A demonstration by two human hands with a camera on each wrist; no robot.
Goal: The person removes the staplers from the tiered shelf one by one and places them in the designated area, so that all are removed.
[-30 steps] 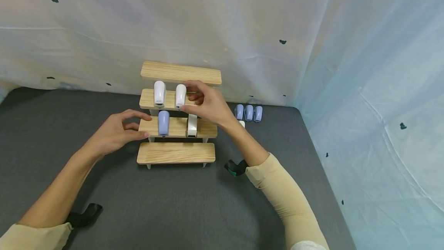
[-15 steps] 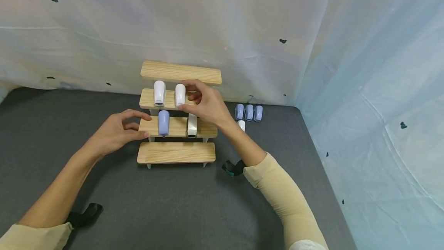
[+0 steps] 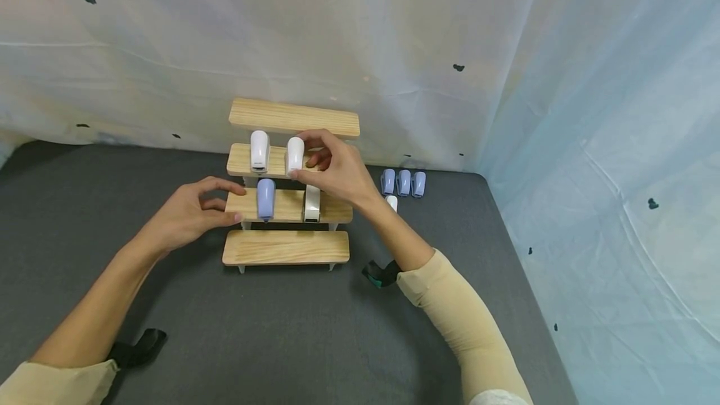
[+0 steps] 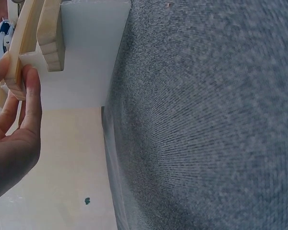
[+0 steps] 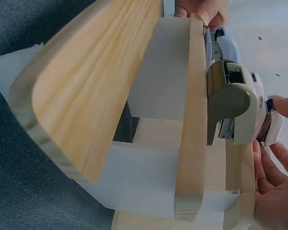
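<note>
A stepped display stand with wooden boards holds several small staplers. On the second board from the front are a blue stapler and a white and grey-brown stapler. One board higher stands a white stapler, and to its right my right hand pinches another white stapler between thumb and fingers. At the left end of the second board, my left hand grips the wood, thumb on one face and fingers on the other, as the left wrist view shows.
Right of the stand, three blue staplers stand in a row on the dark grey table. A white stapler in front of them is partly hidden by my right forearm. Pale cloth hangs behind the table and along its right side.
The white stapler in my right hand has shifted a little to the right on its board. My left hand keeps its hold on the stand.
</note>
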